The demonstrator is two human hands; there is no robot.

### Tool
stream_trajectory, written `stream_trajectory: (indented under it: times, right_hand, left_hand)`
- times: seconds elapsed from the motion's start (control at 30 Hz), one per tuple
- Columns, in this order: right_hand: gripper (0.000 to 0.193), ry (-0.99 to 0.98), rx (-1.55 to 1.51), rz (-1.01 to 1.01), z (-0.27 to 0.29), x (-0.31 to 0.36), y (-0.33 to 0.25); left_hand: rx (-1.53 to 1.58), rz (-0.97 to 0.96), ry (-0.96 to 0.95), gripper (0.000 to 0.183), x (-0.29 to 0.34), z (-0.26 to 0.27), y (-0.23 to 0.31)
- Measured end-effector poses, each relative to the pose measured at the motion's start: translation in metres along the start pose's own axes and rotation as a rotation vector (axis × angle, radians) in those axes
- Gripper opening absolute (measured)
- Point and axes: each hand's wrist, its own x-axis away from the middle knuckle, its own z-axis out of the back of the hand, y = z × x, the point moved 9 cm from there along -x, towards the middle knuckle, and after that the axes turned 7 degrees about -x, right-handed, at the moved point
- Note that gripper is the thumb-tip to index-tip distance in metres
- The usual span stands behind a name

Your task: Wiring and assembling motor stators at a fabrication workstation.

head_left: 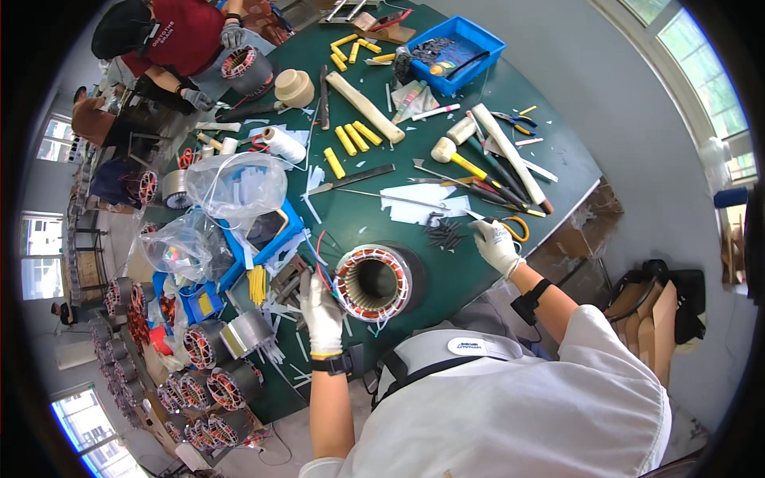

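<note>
A motor stator (412,280) stands on the green bench in front of me, its round bore facing up and a ring of orange windings laced with white cord around the rim. My left hand (321,315), in a white glove, is upright against its left side, fingers stretched out beside the red and blue lead wires (321,253). Farther right, my gloved right hand (497,248) is closed over the scissors (519,229); one orange handle loop shows, the other is covered. A heap of small black pieces (444,234) lies just left of that hand.
White sheets (418,202), a mallet (456,155), pliers (518,121) and long rods lie beyond. A blue tray (486,40) stands at the back. Left are a blue bin (283,239), plastic bags (239,183) and several stators (231,386). Another person (179,40) works at the far left.
</note>
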Motion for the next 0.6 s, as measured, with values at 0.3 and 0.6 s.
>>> stream_trajectory:
  times: [0.3, 0.6]
  right_hand:
    - [0.019, 0.013, -0.077, 0.03, 0.014, 0.006, -0.015]
    - [0.025, -0.159, -0.212, 0.562, -0.009, -0.12, -0.278]
  left_hand:
    - [-0.006, -0.072, 0.319, 0.045, 0.049, 0.084, 0.008]
    - [-0.107, -0.189, 0.378, 0.046, 0.092, 0.095, 0.053]
